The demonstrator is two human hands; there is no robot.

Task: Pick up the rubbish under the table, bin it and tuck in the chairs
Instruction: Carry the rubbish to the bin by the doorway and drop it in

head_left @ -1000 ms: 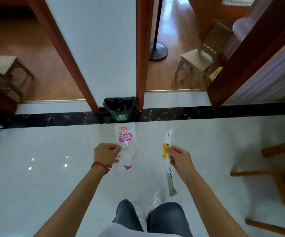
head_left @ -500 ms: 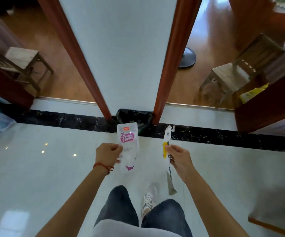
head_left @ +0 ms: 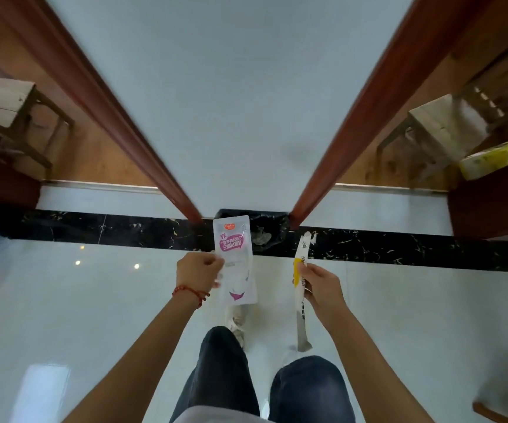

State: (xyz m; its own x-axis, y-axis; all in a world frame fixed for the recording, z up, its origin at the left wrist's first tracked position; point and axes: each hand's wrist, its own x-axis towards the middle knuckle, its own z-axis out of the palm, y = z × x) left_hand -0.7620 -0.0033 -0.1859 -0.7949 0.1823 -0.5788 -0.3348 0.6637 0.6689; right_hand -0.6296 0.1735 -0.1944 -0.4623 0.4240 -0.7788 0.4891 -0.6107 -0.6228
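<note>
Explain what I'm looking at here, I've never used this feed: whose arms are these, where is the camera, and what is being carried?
There is no machine: a person wears one wide-angle camera on the head, looking forward and down, so the arms and legs are their own. The left hand, with a red string bracelet at the wrist, pinches a clear pouch with pink print. The right hand holds a long thin white and yellow wrapper that hangs down. Ahead on the floor, against the white wall between two reddish door frames, stands a bin with a black liner; some crumpled rubbish already lies inside. Through the doorways on either side you can see wooden chairs. Both pieces are held short of the bin, not yet dropped.
</note>
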